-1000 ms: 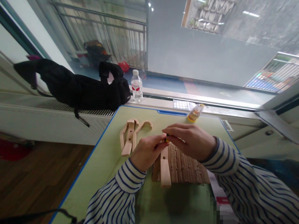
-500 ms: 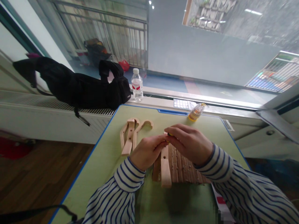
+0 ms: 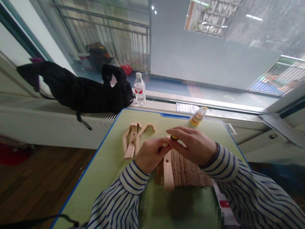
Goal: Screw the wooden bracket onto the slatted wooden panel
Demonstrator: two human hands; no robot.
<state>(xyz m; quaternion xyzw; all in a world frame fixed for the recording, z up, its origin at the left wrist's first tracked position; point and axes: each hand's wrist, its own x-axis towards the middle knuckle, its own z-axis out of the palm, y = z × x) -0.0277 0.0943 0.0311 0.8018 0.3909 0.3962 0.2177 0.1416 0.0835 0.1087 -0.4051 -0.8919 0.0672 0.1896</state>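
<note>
My left hand [image 3: 152,155] and my right hand [image 3: 194,147] meet over the far end of a wooden slat assembly [image 3: 183,171] on the green table [image 3: 109,165]. The right hand's fingers are closed on a small tool with a yellow and black handle [image 3: 174,137]. The left hand's fingers pinch at the top of a pale wooden bar [image 3: 168,171] beside that tool; what they hold is hidden. The slats carry rows of small screws.
Several curved wooden pieces [image 3: 134,138] lie on the table to the left of my hands. A small amber bottle [image 3: 198,116] lies at the table's far edge. On the sill behind are a black bag [image 3: 78,90] and a water bottle [image 3: 139,89].
My right hand has turned slightly, so the tool's yellow and black handle shows more. Both hands stay at the same spot on the wooden bar.
</note>
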